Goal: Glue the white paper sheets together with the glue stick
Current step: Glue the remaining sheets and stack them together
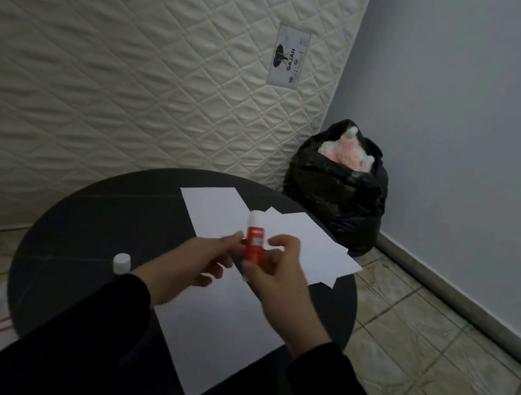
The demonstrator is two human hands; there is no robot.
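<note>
A red plastic glue stick (254,243) with a white exposed tip stood nearly upright between the two hands, raised above a round dark table (80,221). The right hand (279,277) gripped the red barrel low down, thumb toward the person and fingers wrapped behind it. The left hand (195,264) came in from the left with its fingertips touching the barrel's lower left side, curled around it; both hands were blurred, so the exact finger placement could not be told. Both arms wore long black sleeves (77,339).

Directly beneath the hands lay a large white paper sheet (222,326) flat on the table, one corner pointing toward the person. Beyond the glue stick, at the far side of the table, a second white paper sheet (212,208) lay flat, and to its right a loose stack of white sheets (316,249) overlapped one another, its edge reaching past the table's rim. A small white cylindrical cap (121,263) stood on the table to the left of the left wrist, apart from the sheets.

Behind the table a cream quilted mattress (138,54) leaned against the wall, and a black plastic bag (337,190) stuffed with pink and white material sat in the corner on the tiled floor (431,366).
</note>
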